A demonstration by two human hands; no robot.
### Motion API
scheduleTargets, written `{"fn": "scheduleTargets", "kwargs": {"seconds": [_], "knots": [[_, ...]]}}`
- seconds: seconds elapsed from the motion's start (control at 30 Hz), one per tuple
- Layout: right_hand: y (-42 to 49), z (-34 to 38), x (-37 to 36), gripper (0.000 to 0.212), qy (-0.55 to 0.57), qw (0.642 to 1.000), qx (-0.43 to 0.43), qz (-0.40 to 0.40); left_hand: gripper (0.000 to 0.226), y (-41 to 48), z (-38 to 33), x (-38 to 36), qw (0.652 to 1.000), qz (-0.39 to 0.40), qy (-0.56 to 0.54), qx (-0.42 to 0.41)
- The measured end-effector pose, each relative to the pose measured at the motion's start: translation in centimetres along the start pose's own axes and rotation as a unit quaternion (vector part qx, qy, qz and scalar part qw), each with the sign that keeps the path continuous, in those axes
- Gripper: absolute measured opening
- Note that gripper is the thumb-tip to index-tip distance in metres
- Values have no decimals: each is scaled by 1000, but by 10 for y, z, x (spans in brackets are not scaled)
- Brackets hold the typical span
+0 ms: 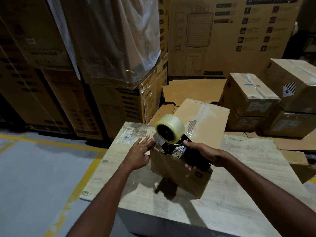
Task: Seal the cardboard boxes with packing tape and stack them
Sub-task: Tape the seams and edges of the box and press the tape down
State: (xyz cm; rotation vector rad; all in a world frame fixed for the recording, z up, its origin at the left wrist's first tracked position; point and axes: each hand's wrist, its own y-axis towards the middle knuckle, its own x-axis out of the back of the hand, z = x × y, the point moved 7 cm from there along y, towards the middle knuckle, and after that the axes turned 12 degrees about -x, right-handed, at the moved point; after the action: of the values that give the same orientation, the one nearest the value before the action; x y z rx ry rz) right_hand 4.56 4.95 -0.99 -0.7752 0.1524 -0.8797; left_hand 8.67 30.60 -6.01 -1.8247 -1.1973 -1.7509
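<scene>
At the back and left, a wall of tall printed cartons [227,36] stacked to the top of the view, too many and too dark on the left to count surely. One of them, centre left, wrapped in clear plastic film [123,40].

In the room, a grey concrete floor [34,177] marked with yellow lines [82,175]. Dim light throughout.

One desk [239,182] with a pale, scuffed wooden top filling the lower middle.

Flat cardboard sheets [193,93] spread on the floor beyond the desk, more of them along its right side.

Four smaller taped boxes [249,94] off to the right, well apart from the desk, piled in two tiers of two.

One cardboard box [179,175] on the desk, long side running away from the viewer, a corner turned toward the camera. A strip of clear tape [203,113] already lying along its top seam.

One tape gun [172,149], black with metal parts, at the near end of the box top and hiding that edge. A dark shadow of it on the box front and the desk below.

One roll of clear packing tape [170,128] mounted on the gun, standing upright.

Two bare forearms reaching in from the bottom edge. Right grip [203,154] closed round the black handle of the tape gun, fingers curled under it. Left grip [142,151] flat, fingers straight and spread, fingertips touching the metal plate at the front of the gun, just beside the near left corner of the box.
</scene>
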Motion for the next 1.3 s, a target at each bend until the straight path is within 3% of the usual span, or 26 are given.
{"fn": "scheduleTargets", "kwargs": {"seconds": [0.13, 0.37, 0.63, 0.73, 0.8, 0.93, 1.13, 1.3], "knots": [[-2, 2, -3, 82, 2, 1000, 5, 22, 82, -1, -3, -2, 1000, -8, 11, 25], [-10, 6, -3, 73, 3, 998, -3, -68, 84, -2, 3, -13, 998, 0, 38, 57], [-39, -53, 31, 88, 20, 996, -8, -89, 79, -4, 3, -13, 997, -48, 26, 46], [-46, -69, 36, 98, 27, 997, 3, -76, 75, -3, 1, -14, 997, -33, 31, 55], [-47, -69, 34, 93, 24, 997, 8, -70, 70, -1, -1, -13, 997, -23, 31, 62], [-54, -62, 29, 78, 37, 998, 3, -50, 71, 12, -12, -2, 992, -15, 31, 122], [-57, -59, 25, 72, 62, 998, -21, 12, 82, 29, -32, -6, 963, 18, 28, 266], [-60, -52, 29, 70, 32, 999, -26, -23, 79, 22, -38, -7, 946, 16, -10, 323]]}}
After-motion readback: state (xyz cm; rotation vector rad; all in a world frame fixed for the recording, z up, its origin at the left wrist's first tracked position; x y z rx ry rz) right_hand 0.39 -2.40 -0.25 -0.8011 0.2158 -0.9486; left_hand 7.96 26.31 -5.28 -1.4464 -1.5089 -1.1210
